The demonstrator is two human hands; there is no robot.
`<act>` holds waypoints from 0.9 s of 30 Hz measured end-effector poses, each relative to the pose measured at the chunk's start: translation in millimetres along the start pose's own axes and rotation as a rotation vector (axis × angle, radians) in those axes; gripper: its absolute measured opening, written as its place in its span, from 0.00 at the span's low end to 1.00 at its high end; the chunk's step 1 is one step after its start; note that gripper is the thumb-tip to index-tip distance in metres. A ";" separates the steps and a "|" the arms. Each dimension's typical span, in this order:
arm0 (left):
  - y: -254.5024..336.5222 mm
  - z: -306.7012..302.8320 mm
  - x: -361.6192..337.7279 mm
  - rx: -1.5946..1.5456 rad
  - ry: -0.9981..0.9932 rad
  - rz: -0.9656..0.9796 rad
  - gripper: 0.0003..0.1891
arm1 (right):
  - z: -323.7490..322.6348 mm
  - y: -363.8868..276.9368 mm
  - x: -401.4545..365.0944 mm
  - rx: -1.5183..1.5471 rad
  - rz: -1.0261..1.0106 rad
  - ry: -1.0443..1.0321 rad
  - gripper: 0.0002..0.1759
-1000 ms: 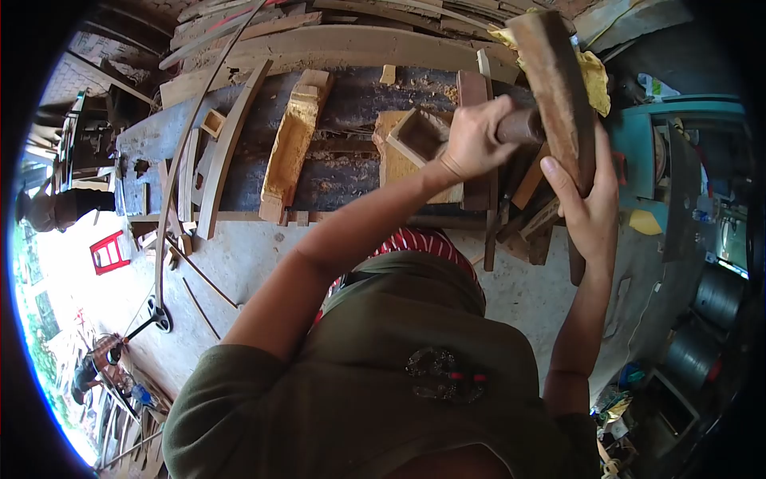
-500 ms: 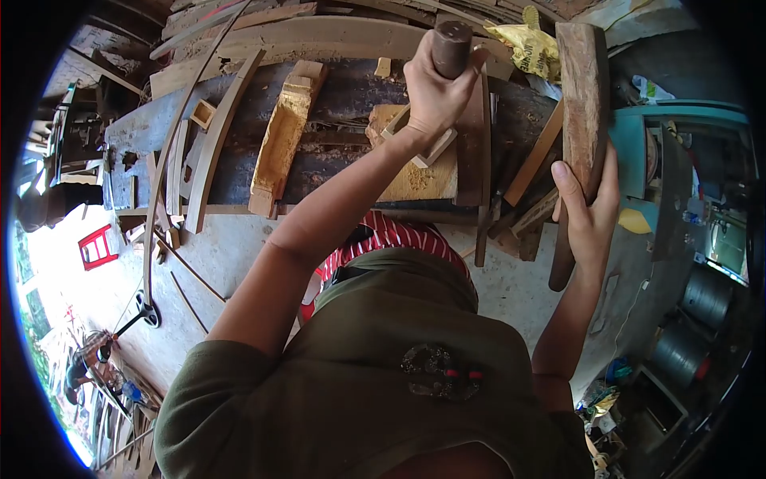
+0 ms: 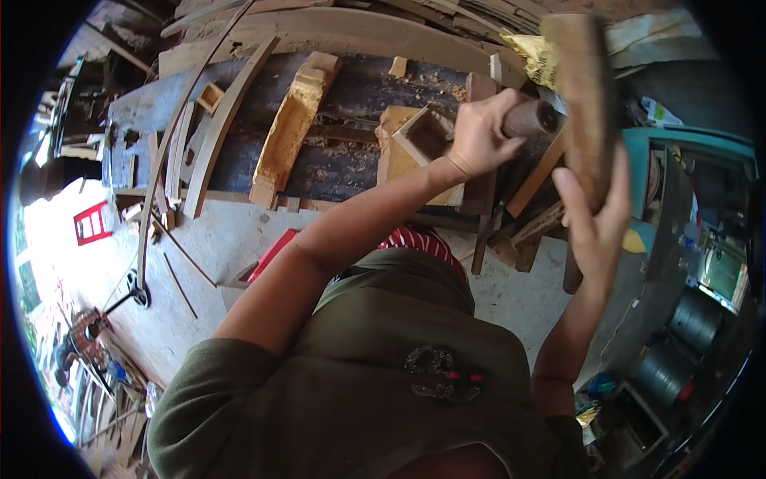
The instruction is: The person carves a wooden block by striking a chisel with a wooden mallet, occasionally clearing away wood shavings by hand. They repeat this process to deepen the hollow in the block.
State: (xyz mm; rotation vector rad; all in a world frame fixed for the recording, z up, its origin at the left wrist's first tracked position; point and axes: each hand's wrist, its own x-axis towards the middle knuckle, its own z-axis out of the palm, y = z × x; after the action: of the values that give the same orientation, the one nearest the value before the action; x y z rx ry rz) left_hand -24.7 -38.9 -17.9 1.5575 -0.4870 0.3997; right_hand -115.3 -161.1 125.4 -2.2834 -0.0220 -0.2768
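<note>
Mallet (image 3: 528, 118) back down at plank (image 3: 586, 88) — open wooden box (image 3: 423, 136) beside left hand (image 3: 477, 136)

left hand (image 3: 479, 136): grips mallet (image 3: 531, 118) | right hand (image 3: 594, 219): holds plank (image 3: 582, 88) | above workbench (image 3: 359, 84)

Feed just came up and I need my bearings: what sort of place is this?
Most likely a woodworking shop: a workbench strewn with shavings, curved wooden strips, and a rough plank in the right hand.
</note>
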 end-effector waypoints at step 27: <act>-2.5 -13.0 14.5 -0.125 0.105 -0.040 0.17 | -15.5 -7.9 -24.4 -0.035 0.077 0.086 0.37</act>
State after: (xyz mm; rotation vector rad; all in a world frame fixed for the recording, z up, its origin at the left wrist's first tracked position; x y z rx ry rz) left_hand -10.6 -26.7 -11.7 1.4162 -0.3918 0.4101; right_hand -143.0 -165.5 136.2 -2.2991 0.1153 -0.3368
